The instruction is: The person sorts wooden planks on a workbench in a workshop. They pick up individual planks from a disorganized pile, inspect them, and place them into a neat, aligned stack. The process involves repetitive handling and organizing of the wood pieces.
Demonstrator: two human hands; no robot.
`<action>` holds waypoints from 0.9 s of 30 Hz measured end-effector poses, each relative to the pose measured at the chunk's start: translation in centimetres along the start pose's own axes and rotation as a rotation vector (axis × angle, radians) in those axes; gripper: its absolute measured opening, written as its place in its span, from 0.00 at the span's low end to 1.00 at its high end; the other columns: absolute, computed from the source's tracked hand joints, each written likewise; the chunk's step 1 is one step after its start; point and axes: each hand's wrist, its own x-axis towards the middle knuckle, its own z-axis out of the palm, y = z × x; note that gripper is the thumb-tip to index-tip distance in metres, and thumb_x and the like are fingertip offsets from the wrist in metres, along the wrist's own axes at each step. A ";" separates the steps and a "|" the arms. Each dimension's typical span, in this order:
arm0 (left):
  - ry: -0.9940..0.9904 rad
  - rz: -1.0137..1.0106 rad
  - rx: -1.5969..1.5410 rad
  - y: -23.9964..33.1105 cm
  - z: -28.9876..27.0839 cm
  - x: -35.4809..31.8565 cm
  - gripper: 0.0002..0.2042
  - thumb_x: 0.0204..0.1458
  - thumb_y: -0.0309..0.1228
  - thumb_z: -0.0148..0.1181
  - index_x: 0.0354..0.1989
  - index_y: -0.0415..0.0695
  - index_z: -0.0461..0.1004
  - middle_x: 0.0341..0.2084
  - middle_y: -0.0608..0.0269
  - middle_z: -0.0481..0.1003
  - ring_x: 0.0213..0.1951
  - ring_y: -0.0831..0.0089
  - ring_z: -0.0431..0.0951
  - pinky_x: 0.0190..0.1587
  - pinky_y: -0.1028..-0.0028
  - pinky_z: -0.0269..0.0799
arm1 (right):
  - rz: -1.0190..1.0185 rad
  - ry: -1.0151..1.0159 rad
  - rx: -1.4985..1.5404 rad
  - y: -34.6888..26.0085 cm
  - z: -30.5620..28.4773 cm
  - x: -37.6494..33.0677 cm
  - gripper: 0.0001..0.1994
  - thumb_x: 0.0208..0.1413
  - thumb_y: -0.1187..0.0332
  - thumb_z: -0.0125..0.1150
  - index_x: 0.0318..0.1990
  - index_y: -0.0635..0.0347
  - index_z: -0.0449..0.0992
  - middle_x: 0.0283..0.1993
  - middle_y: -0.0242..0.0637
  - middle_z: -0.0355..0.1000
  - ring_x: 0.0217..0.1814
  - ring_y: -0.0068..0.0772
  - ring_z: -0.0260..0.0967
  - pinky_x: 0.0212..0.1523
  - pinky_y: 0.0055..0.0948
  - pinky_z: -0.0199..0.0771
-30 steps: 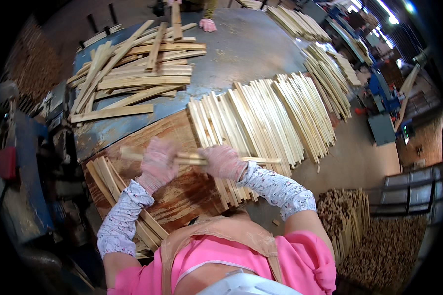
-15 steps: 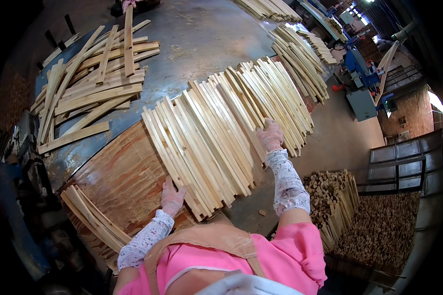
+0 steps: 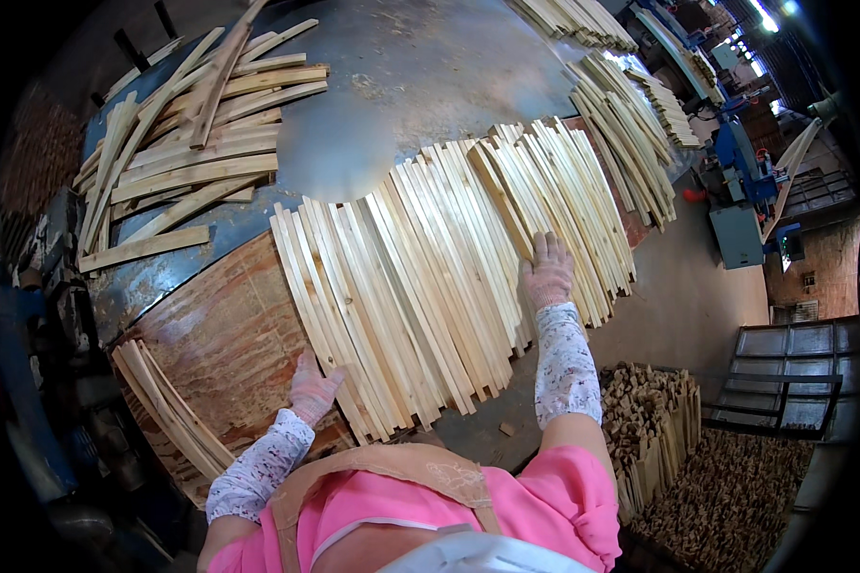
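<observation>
A wide row of light wooden strips (image 3: 406, 277) lies side by side in front of me. My left hand (image 3: 313, 390), in a pale pink glove, is against the left side of the row near its close end. Its thumb and fingers are apart, and it grips nothing. My right hand (image 3: 549, 270), gloved the same way, lies open on the strips toward the right. Beside its fingertips one strip (image 3: 503, 201) stands tilted, a little raised over its neighbours. Whether the fingers touch that strip I cannot tell.
A loose heap of strips (image 3: 196, 172) covers the metal table's (image 3: 420, 72) far left. A few curved strips (image 3: 167, 411) lie on the reddish board (image 3: 225, 320). More strips (image 3: 626, 134) sit at the far right; bundles of upright sticks (image 3: 645, 430) stand lower right. A round blur hides part of the table.
My right hand has shifted right, my left slightly left and nearer. The strips lie more evenly, and one now tilts up by my right hand. A strip over the far heap has swung round.
</observation>
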 end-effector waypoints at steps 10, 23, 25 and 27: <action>0.206 0.193 0.012 -3.0 2.5 1.4 0.39 0.56 0.46 0.68 0.72 0.37 0.64 0.65 0.37 0.72 0.67 0.40 0.71 0.72 0.55 0.64 | 0.094 -0.100 -0.094 -0.5 -0.9 0.7 0.38 0.62 0.49 0.60 0.78 0.50 0.61 0.82 0.47 0.56 0.84 0.50 0.51 0.80 0.54 0.50; 0.546 0.211 -0.456 -2.8 -12.8 11.3 0.21 0.63 0.45 0.60 0.50 0.37 0.76 0.40 0.44 0.81 0.46 0.51 0.81 0.52 0.59 0.75 | 0.083 0.055 0.461 -11.4 -6.0 -1.8 0.33 0.63 0.60 0.67 0.74 0.61 0.68 0.72 0.55 0.70 0.74 0.56 0.66 0.75 0.48 0.65; 0.500 0.050 -0.713 -2.6 -17.5 17.6 0.21 0.63 0.43 0.60 0.57 0.41 0.76 0.51 0.44 0.80 0.55 0.53 0.79 0.58 0.62 0.73 | -0.042 0.057 0.567 -17.8 -8.3 -4.4 0.31 0.62 0.67 0.68 0.72 0.64 0.71 0.69 0.56 0.72 0.72 0.57 0.69 0.74 0.49 0.68; 0.779 0.132 -0.039 -1.4 -20.6 22.9 0.25 0.65 0.38 0.56 0.70 0.48 0.67 0.65 0.48 0.72 0.67 0.55 0.71 0.68 0.60 0.64 | -0.435 0.189 0.618 -21.6 -8.3 -7.4 0.31 0.60 0.68 0.69 0.71 0.66 0.71 0.65 0.57 0.75 0.69 0.59 0.71 0.73 0.48 0.69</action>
